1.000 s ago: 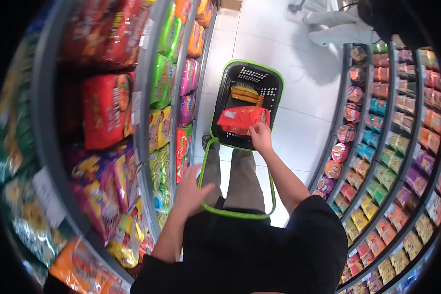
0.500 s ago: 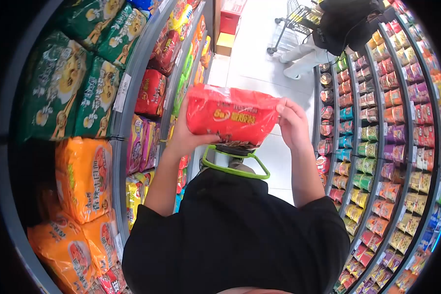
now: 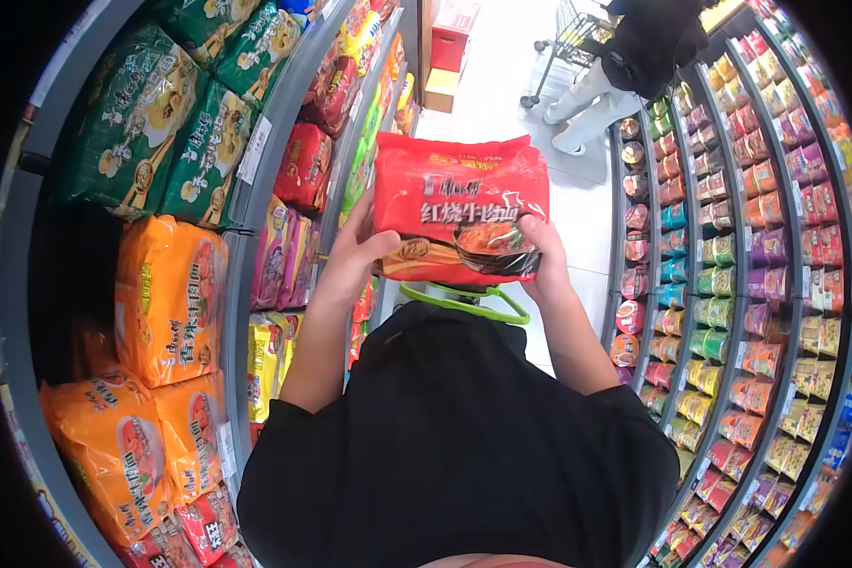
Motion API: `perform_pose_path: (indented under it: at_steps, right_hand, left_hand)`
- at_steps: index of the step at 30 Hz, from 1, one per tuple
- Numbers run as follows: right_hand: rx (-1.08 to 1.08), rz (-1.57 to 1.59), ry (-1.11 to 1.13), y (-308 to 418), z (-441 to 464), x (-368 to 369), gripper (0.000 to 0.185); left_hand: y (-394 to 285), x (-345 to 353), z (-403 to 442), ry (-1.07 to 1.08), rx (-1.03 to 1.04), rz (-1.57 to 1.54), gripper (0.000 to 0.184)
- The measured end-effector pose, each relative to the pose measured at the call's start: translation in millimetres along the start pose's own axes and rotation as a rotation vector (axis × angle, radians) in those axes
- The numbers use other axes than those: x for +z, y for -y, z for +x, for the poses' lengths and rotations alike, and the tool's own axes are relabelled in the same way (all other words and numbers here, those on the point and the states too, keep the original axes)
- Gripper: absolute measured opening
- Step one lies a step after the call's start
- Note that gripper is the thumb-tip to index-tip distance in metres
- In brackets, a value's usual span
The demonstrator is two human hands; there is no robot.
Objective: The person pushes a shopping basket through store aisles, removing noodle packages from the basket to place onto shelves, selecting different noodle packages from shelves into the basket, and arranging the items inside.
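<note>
Left hand (image 3: 355,256) and right hand (image 3: 548,257) grasp a red braised beef noodle multipack (image 3: 459,180) by its two sides, holding it up before the shopper's black shirt (image 3: 464,445) in a supermarket aisle. Both thumbs press on the front of the wrapper, which faces the camera and shows large white Chinese characters above a printed bowl of noodles. Just below the pack, partly hidden by it, shows a bright green basket handle (image 3: 464,308).

Close by on the left, shelves carry dark green noodle packs (image 3: 133,123), with orange noodle packs (image 3: 170,303) beneath them and red packs (image 3: 303,166), purple packs (image 3: 282,256) and yellow packs (image 3: 273,355) farther along. On the right, curved by the wide lens, rise tiers of noodle cups (image 3: 710,346) in many colours. Farther down the pale tiled floor (image 3: 573,213), a person (image 3: 648,52) in a black top and light trousers stands beside a shopping cart (image 3: 573,33), well apart from the hands.
</note>
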State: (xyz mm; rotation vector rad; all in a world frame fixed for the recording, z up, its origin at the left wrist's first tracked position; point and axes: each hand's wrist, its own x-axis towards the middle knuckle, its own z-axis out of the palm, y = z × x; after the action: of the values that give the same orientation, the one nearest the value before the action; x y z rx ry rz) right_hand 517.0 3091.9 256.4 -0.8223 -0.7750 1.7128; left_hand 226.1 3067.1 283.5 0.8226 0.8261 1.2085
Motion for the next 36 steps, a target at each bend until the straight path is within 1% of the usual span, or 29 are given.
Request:
perform_pose_path:
  at_steps: [1,3,5,6,12,26,36]
  right_hand:
    - [0.014,0.091,-0.002,4.7,-2.6,6.2,0.065]
    - [-0.032,0.093,0.022,10.7,-8.1,21.6,0.063]
    - [-0.058,0.122,0.084,12.2,-10.6,26.4,0.067]
    - [-0.057,0.125,0.083,13.0,-11.7,28.5,0.067]
    - [-0.044,0.108,0.073,15.1,-10.7,32.4,0.068]
    - [-0.035,0.125,0.120,21.7,-7.4,41.6,0.070]
    - [-0.028,0.117,0.110,18.5,-10.1,39.8,0.070]
  left_hand:
    - [0.6,0.0,-1.3,0.025,0.039,-0.021,0.090]
    - [8.2,-4.9,-1.6,0.026,0.051,-0.018,0.091]
    - [8.1,-2.8,-4.4,0.018,0.091,-0.063,0.089]
    - [4.9,0.9,-7.4,0.006,0.087,-0.071,0.086]
    - [2.9,-0.2,-11.4,-0.024,0.064,-0.075,0.083]
    - [-6.0,2.5,-18.4,-0.024,0.097,-0.044,0.085]
    - [-5.6,1.1,-24.3,-0.013,0.111,-0.015,0.086]
